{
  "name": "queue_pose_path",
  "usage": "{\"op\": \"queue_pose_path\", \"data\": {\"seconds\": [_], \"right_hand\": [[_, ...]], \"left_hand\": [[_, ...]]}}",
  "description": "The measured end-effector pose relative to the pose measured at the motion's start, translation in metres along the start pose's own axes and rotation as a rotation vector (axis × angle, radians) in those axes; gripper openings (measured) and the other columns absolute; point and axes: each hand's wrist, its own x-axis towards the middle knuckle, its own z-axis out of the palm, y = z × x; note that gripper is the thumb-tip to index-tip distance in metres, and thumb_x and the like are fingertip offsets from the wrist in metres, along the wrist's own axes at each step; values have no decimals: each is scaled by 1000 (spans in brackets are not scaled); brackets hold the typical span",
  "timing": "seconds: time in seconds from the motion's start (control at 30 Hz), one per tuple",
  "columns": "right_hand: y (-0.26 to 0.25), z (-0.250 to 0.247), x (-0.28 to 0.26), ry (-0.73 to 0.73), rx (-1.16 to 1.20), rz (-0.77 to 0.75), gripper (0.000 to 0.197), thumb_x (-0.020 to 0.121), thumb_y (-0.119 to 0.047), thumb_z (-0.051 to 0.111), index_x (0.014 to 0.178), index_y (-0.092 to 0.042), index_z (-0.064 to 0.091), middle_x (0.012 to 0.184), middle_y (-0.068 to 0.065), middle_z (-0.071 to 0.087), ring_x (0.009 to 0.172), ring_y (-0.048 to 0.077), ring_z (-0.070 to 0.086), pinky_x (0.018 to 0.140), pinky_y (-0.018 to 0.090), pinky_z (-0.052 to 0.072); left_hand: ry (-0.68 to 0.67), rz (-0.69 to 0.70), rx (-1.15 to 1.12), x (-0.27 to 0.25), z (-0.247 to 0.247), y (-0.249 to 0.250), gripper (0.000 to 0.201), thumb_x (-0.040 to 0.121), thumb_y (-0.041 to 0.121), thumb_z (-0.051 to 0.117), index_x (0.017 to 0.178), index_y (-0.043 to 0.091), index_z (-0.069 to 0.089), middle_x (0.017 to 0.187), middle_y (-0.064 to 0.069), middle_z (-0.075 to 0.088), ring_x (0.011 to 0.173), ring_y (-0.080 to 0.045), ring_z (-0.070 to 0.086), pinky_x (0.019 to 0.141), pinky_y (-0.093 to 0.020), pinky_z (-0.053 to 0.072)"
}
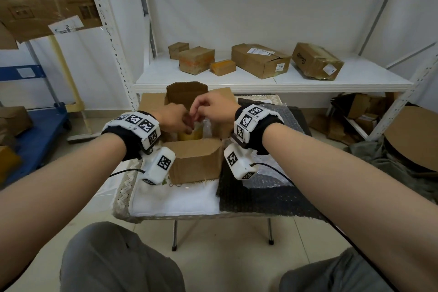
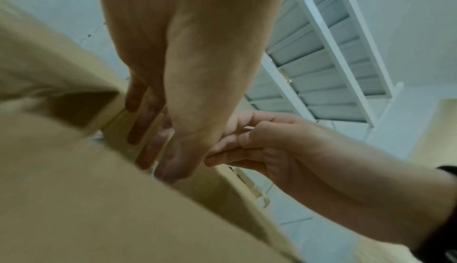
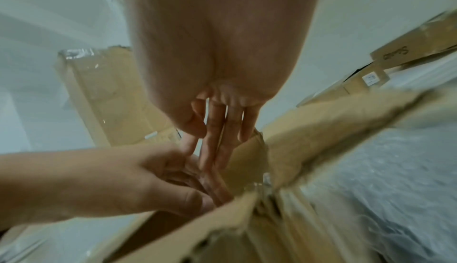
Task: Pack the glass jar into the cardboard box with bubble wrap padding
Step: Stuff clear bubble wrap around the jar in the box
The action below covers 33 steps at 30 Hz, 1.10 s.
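An open cardboard box (image 1: 196, 161) stands on a small table. Inside it a glass jar (image 1: 189, 136) with yellowish contents stands upright, and clear bubble wrap (image 1: 207, 128) shows beside it. Both hands meet over the box opening. My left hand (image 1: 187, 125) reaches down onto the jar's top, its fingers curled at the wrap. My right hand (image 1: 195, 114) hovers just above it, thumb pinched against the fingers on a fold of clear wrap. The wrist views show the two hands (image 2: 222, 154) (image 3: 197, 185) touching between the box flaps (image 3: 185, 234). The jar's lid is hidden by the fingers.
A loose bubble wrap sheet (image 1: 272, 173) lies on a dark mat right of the box. White cloth (image 1: 175, 199) covers the table's front. A white shelf (image 1: 272, 83) behind holds several cardboard boxes. A blue cart (image 1: 35, 130) stands at the left, and more cardboard (image 1: 365, 114) sits low at the right.
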Motion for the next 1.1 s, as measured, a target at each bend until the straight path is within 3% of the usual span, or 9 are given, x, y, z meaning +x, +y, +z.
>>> {"op": "queue_pose_path", "data": {"seconds": [0.13, 0.27, 0.4, 0.57, 0.63, 0.73, 0.87, 1.0, 1.1], "right_hand": [[1, -28, -12, 271, 66, 13, 28, 93, 0, 49, 79, -13, 69, 81, 8, 73, 76, 15, 70, 80, 29, 60], [14, -51, -28, 454, 146, 103, 26, 91, -3, 50, 74, -15, 65, 71, 6, 69, 65, 18, 63, 58, 22, 54], [42, -68, -49, 549, 120, 228, 19, 89, -8, 56, 74, -18, 63, 72, 6, 68, 64, 20, 66, 64, 32, 57], [80, -80, -89, 476, -8, 426, 25, 92, -9, 51, 70, -19, 55, 71, 4, 64, 72, 20, 63, 66, 29, 53], [100, -81, -104, 396, -65, 517, 18, 95, -12, 50, 78, -15, 57, 79, 6, 67, 75, 19, 63, 57, 24, 47], [129, -77, -123, 313, -96, 619, 10, 96, -20, 51, 98, -16, 59, 91, 3, 70, 84, 19, 63, 60, 25, 44], [166, -60, -142, 246, -83, 686, 10, 94, -12, 54, 88, -16, 62, 94, 7, 69, 89, 21, 62, 77, 33, 52], [188, -48, -151, 298, -59, 706, 21, 87, -13, 69, 71, -23, 60, 94, 5, 66, 90, 19, 62, 88, 35, 53], [188, -47, -155, 330, -23, 709, 23, 86, -15, 70, 70, -25, 58, 96, 3, 66, 94, 17, 61, 90, 31, 50]], "left_hand": [[58, 61, -97, 6, -19, 23, 18, 90, 31, 68, 106, 23, 70, 94, 9, 66, 81, -5, 57, 79, -25, 42], [104, 178, -113, 11, -33, 62, 22, 90, 34, 67, 106, 22, 74, 103, 5, 70, 94, -12, 62, 84, -28, 47], [91, 286, -54, 14, -31, 110, 22, 90, 37, 64, 104, 24, 75, 106, 5, 69, 99, -16, 61, 89, -32, 49], [27, 338, -75, 29, -5, 156, 20, 82, 33, 72, 96, 20, 76, 101, 1, 74, 91, -17, 67, 84, -38, 55], [4, 350, -86, 33, 8, 170, 19, 81, 30, 74, 95, 18, 77, 99, 0, 74, 91, -18, 68, 88, -41, 56], [-46, 354, -101, 38, 30, 186, 23, 83, 26, 75, 103, 15, 76, 104, -1, 74, 96, -17, 68, 91, -38, 55], [-142, 347, -47, 43, 65, 198, 34, 82, 23, 77, 114, 14, 71, 111, -2, 70, 102, -20, 65, 81, -27, 49], [-218, 271, 29, 55, 107, 191, 66, 76, 15, 80, 137, 18, 53, 136, -7, 55, 122, -26, 54, 97, -33, 45], [-149, 231, 29, 58, 130, 180, 83, 70, 15, 83, 142, 23, 43, 143, -6, 48, 130, -28, 46, 104, -41, 43]]}}
